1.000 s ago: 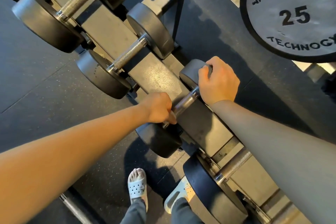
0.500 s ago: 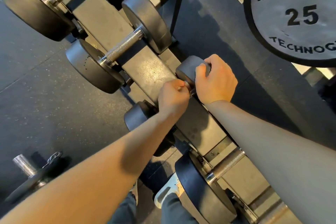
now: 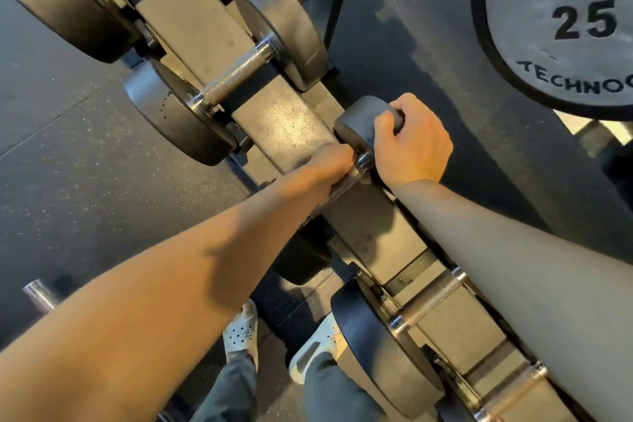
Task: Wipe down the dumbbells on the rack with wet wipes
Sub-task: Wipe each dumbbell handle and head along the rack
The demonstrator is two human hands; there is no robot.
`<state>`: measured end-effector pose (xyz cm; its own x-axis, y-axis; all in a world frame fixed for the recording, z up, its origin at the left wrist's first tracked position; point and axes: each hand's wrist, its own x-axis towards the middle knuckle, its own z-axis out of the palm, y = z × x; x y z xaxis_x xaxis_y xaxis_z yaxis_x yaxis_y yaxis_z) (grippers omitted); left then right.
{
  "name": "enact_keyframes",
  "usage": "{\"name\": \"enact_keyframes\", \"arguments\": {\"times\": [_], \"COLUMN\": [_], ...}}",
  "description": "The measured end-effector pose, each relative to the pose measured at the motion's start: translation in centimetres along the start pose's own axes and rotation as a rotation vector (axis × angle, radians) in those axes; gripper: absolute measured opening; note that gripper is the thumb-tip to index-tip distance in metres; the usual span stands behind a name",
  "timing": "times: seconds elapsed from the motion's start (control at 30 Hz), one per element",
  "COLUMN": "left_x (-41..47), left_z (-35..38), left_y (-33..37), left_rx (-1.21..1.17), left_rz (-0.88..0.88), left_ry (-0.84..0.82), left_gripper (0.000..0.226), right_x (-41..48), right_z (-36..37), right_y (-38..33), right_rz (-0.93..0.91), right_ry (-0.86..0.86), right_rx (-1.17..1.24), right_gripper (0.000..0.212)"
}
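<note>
The long grey metal rack (image 3: 284, 120) runs diagonally through the view, with the round grey weight plate marked 25 (image 3: 561, 27) beyond it. The small black dumbbell (image 3: 356, 123) with a knurled steel handle lies in its cradle mid-rack, between larger black dumbbells (image 3: 236, 79).

Your right hand (image 3: 414, 144) curls over its far head, steadying it. Your left hand (image 3: 329, 164) wraps round the handle, fingers closed on the steel.

Change noted: a second ago that hand sat by the near head; it has since travelled up the handle to the far collar. Judgement: the handle pass looks about complete, and the heads remain.

No wet wipe is visible, so whether one lies under your left palm cannot be told. The exposed steel shows a dull sheen; the heads look matte.
</note>
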<state>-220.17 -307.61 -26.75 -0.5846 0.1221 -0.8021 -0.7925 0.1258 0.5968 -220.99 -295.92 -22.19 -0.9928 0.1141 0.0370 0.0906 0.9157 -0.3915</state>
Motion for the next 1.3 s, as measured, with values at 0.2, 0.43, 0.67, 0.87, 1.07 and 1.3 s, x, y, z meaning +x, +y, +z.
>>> {"name": "enact_keyframes", "arguments": {"times": [0.2, 0.43, 0.67, 0.87, 1.07, 1.3], "left_x": [-4.0, -4.4, -3.4, -6.0, -8.4, -10.3], "left_z": [1.8, 2.7, 1.0, -1.2, -2.2, -5.7], "left_y": [-4.2, -4.3, -2.4, -1.3, -2.7, -4.1], "left_rx": [0.670, 1.005, 0.687, 1.171, 1.398, 1.124], "left_rz": [0.744, 0.894, 0.545, 0.117, 0.177, 0.098], "left_ry": [0.393, 0.517, 0.408, 0.312, 0.386, 0.216], "left_gripper": [0.020, 0.019, 0.014, 0.042, 0.046, 0.034], "right_x": [0.0, -0.1, 0.1, 0.2, -6.1, -9.0], "right_z": [-0.1, -0.1, -0.4, -1.1, -4.6, 1.5], "right_y": [-0.1, 0.0, 0.0, 0.6, 1.0, 0.7], "right_rz": [-0.001, -0.014, 0.000, 0.090, -0.289, -0.758], "right_ry": [0.009, 0.027, -0.014, -0.147, -0.093, -0.577], "right_rx": [-0.001, 0.086, 0.094, 0.302, 0.471, 0.255], "right_gripper": [0.019, 0.026, 0.024, 0.015, 0.018, 0.035]}}
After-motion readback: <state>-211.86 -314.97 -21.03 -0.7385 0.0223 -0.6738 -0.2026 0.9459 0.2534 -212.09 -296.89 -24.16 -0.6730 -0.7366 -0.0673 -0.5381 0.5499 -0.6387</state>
